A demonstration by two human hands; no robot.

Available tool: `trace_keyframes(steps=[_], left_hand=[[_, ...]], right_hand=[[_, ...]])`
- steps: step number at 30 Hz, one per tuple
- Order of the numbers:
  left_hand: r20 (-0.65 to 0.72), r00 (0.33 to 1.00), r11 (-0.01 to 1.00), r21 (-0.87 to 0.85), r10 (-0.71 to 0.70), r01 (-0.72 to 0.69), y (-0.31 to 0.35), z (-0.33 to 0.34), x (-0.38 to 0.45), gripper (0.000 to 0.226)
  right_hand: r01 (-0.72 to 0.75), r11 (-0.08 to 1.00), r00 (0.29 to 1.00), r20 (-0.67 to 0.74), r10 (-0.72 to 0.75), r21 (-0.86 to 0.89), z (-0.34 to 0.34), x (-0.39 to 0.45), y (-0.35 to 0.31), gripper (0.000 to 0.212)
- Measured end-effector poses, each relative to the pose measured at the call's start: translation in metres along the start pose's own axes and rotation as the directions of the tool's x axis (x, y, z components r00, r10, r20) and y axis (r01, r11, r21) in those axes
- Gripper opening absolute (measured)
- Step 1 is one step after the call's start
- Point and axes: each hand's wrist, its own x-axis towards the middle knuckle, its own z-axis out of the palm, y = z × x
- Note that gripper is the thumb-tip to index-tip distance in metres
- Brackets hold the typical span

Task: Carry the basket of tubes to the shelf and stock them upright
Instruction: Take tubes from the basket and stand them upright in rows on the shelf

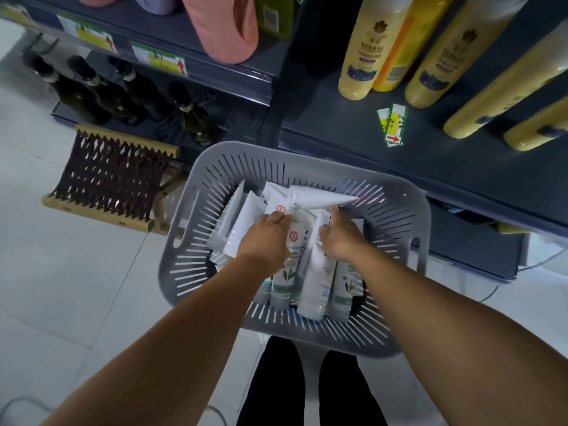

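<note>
Reaching both hands into the grey basket (pixel 196 167), my left hand (pixel 266 238) and right hand (pixel 341 235) closing on white tubes (pixel 316 281), next lifting them upright onto the shelf (pixel 338 118)

Both bare forearms are stretched forward and down, converging toward the middle. The left hand (pixel 266 238) is turned palm down, its fingers curled downward with the fingertips hidden beneath the knuckles. The right hand (pixel 339 235) is held just beside it, likewise palm down, fingers bent and pressed together. The two hands are kept slightly apart, not touching
</note>
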Motion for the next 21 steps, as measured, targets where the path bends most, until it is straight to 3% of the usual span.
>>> trace_keyframes(steps=[3, 6, 11, 15, 21], left_hand=[[-0.053, 0.998, 0.999, 0.044, 0.028, -0.025, -0.003, -0.001, 0.001, 0.062], [-0.076, 0.996, 0.997, 0.064, 0.037, -0.032, -0.001, -0.004, 0.0, 0.053], [-0.059, 0.991, 0.972, -0.207, -0.122, 0.107, 0.013, -0.017, -0.005, 0.038], [-0.018, 0.978, 0.938, -0.289, -0.206, 0.192, 0.017, -0.034, -0.016, 0.03], [-0.157, 0.974, 0.957, -0.266, -0.162, 0.116, 0.032, -0.098, -0.045, 0.024]], right_hand=[[-0.007, 0.999, 1.0, -0.004, 0.007, -0.034, -0.004, 0.003, 0.002, 0.059], [0.039, 0.998, 0.997, -0.061, -0.041, -0.039, -0.014, -0.005, -0.001, 0.045], [0.13, 0.991, 0.989, -0.074, -0.131, -0.021, -0.03, -0.028, -0.009, 0.017], [0.243, 0.968, 0.964, -0.097, -0.249, -0.067, -0.045, -0.057, -0.019, 0.015], [0.316, 0.937, 0.912, -0.225, -0.344, -0.149, -0.091, -0.113, -0.047, 0.012]])
